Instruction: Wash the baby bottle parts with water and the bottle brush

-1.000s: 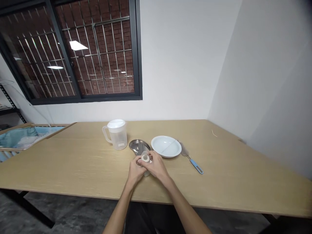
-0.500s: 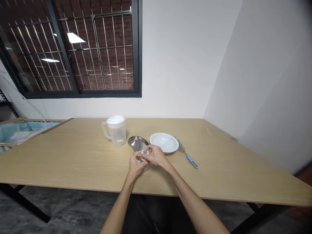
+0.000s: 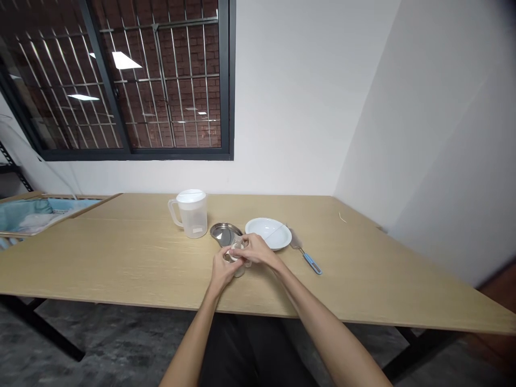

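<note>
"What's around the hands?"
"Beyond the left hand, to its left, a lidded pitcher. Just ahead of both, a steel tray. Past the right hand, a white bowl, and right of that a blue-handled turner."
"And the grip?"
"Both still clamp a small clear container; the right forearm now slants more sideways."

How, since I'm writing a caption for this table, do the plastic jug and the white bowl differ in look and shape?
The plastic jug is tall and narrow, while the white bowl is low and wide. The jug's body is translucent; the bowl is opaque. The jug has a lid and a side handle, while the bowl is open, with no handle in sight. Both stand upright on the table.
</note>
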`<state>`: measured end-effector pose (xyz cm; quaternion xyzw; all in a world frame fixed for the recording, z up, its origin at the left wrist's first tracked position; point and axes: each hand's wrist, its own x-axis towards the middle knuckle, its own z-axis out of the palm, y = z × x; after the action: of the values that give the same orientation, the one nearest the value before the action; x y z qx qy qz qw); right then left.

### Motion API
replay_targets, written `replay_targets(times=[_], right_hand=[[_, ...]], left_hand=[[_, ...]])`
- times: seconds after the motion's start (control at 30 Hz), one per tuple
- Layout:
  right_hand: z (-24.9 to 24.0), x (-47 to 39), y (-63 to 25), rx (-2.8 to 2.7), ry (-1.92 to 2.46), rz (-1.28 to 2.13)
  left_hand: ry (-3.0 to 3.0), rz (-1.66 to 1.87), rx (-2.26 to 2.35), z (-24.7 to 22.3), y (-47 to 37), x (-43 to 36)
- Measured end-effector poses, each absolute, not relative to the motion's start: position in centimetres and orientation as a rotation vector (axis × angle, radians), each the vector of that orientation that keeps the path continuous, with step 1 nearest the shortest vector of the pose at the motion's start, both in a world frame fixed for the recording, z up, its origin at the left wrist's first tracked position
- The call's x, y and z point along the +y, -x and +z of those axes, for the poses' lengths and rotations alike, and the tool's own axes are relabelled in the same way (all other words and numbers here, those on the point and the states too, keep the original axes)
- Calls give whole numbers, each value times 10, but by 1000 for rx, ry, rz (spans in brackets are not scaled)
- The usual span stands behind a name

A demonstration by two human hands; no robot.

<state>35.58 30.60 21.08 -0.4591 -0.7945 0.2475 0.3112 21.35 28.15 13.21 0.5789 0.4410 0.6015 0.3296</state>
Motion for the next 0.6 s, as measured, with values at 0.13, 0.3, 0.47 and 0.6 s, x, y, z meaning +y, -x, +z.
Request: replay_targets(times=[0.13,0.3,0.47,0.6], right_hand=[[209,306,-357,-2118,1142,635],[206,297,-355,-2122,990,578],[199,300,-361,-2003,973,594],[200,303,-381,-1859,983,594]], left_hand=[[-1528,1565,1132,133,-212,279],[-1538,1559,1119,133,-209,278],[-1535,1537,1114,133,-208,277],[-1524,1529,1125,133,-209,275]])
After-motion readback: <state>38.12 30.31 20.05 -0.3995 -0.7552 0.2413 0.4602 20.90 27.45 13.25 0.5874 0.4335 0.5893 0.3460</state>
